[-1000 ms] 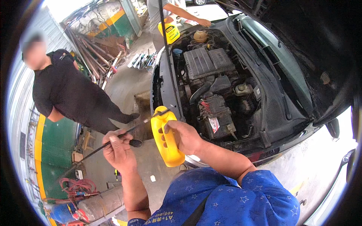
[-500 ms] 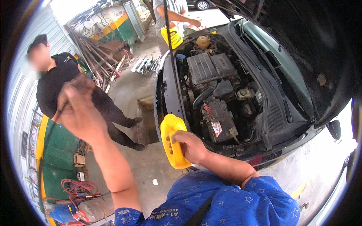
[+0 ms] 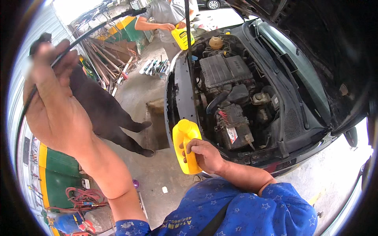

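Observation:
In my right hand (image 3: 206, 155) is a yellow plastic oil jug (image 3: 187, 128), upright with its cap on. My fingers wrap its handle side, in front of the car's near corner. At the far left my left hand (image 3: 59, 102) is raised, slightly blurred, its fingers curled about a long, thin, curved black strip (image 3: 100, 26). That strip slants up to the right and has a thicker end; its exact kind is unclear. Beside me the black car's engine bay (image 3: 226, 70) lies exposed under the raised hood (image 3: 334, 55), with a battery (image 3: 233, 131) nearest.
A person in grey (image 3: 159, 15) beyond the car's front holds another yellow jug (image 3: 183, 38). Another person in black (image 3: 102, 106) stands behind my left arm. A thin hood prop (image 3: 188, 51) rises at the car's front. A floor pit (image 3: 155, 114) and red hose (image 3: 80, 198) lie left.
My left hand has risen leftward, and the black strip now shows across the upper left. The jug in my right hand shifted slightly right. The person in grey moved their jug a little.

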Motion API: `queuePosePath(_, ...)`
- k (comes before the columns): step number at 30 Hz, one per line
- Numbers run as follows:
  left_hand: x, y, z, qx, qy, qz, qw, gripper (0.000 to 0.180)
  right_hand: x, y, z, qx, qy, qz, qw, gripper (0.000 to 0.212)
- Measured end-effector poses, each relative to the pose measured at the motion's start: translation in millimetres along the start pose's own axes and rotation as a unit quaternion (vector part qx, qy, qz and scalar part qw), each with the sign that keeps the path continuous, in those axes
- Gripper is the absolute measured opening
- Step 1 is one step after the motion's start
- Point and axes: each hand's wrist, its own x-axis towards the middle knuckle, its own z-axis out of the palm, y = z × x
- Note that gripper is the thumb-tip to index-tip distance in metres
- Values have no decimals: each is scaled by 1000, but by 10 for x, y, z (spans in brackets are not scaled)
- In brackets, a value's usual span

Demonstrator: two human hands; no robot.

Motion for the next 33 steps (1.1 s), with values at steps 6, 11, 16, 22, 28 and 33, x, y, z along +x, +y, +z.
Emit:
queuePosePath(6,-1401,-470,-534,-28,-133,-139,981,33,77,150,-230,-211,7,-27,977,17)
queuePosePath(11,-3139,-330,-1072,62,-199,-491,846,23,84,365,-110,-452,-35,-18,891,36)
queuePosePath(16,-3549,-29,-1108,-30,-60,-535,842,30,138,607,-73,-615,-114,-102,774,63)
queuePosePath(22,-3622,-115,-1387,92,-165,-541,819,34,225,770,-91,-761,-198,-185,589,65)
queuePosePath(28,-3905,-39,-1662,-50,-60,-579,811,29,39,663,-329,-609,-180,-133,761,65)
queuePosePath(33,-3827,21,-1953,61,-56,-566,820,22,201,319,-1530,-674,184,5,715,29)
